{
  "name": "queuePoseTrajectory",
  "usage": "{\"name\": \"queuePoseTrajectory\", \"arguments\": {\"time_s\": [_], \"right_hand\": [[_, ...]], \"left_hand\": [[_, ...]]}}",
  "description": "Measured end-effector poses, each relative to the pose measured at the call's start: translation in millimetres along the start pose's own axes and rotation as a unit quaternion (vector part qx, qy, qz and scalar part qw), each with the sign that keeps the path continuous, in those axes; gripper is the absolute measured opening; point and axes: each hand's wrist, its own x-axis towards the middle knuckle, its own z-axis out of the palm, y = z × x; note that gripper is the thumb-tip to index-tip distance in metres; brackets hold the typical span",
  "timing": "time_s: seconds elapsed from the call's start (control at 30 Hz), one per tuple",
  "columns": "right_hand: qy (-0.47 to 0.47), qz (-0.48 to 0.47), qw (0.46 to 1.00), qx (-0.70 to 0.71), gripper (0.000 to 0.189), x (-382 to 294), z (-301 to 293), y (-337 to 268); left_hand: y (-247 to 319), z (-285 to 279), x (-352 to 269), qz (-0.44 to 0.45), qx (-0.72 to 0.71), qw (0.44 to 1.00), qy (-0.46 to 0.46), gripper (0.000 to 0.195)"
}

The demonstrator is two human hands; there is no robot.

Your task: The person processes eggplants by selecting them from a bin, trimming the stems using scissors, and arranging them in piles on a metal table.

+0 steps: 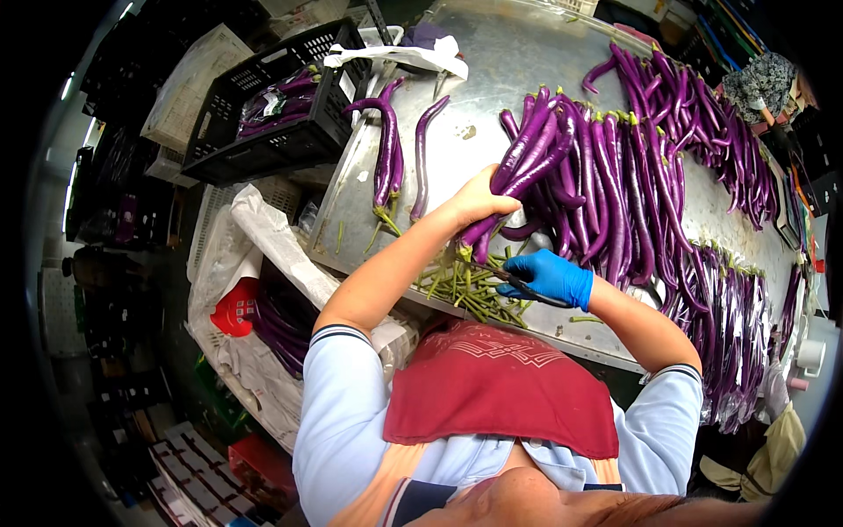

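Observation:
My bare left hand [479, 199] grips a small bunch of long purple eggplants [535, 150], their stem ends pointing toward me. In a blue glove, my right hand [552, 279] holds scissors with dark handles [486, 266]. The blades reach the green stem [465, 253] of an eggplant just below my left hand; whether they are closed on it I cannot tell. Beneath the scissors lies a heap of cut green stems [471, 293] at the table's near edge. A row of loose eggplants [616, 191] spreads to the right of the held bunch.
On the metal table [487, 46], a few eggplants [388, 151] lie to the left. Wrapped eggplants [724, 329] line the right side. A black crate [276, 141] holds packed eggplants; a lined white basket [211, 369] stands at left. Another person [764, 89] is at far right.

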Motion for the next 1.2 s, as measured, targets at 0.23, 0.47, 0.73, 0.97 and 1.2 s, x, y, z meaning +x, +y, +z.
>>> {"name": "queuePoseTrajectory", "arguments": {"time_s": [0.23,0.47,0.73,0.97,1.2], "right_hand": [[-0.013,0.084,0.957,0.278,0.015,-12,46,25],[-0.04,0.144,0.927,0.345,0.011,-4,39,6],[0.05,0.037,0.976,0.211,0.024,13,58,26],[0.07,0.044,0.993,0.085,0.034,-11,53,30],[0.022,0.027,0.999,-0.026,0.042,17,38,18]], "left_hand": [[2,-35,-1,-0.052,-0.16,0.984,0.059,0.039],[-1,-39,-8,-0.087,-0.326,0.939,0.073,0.033],[-15,-34,-4,-0.045,-0.268,0.962,0.016,0.035],[9,-47,-17,-0.032,-0.192,0.978,0.071,0.048],[13,-24,-20,-0.015,-0.179,0.983,0.031,0.048]]}}
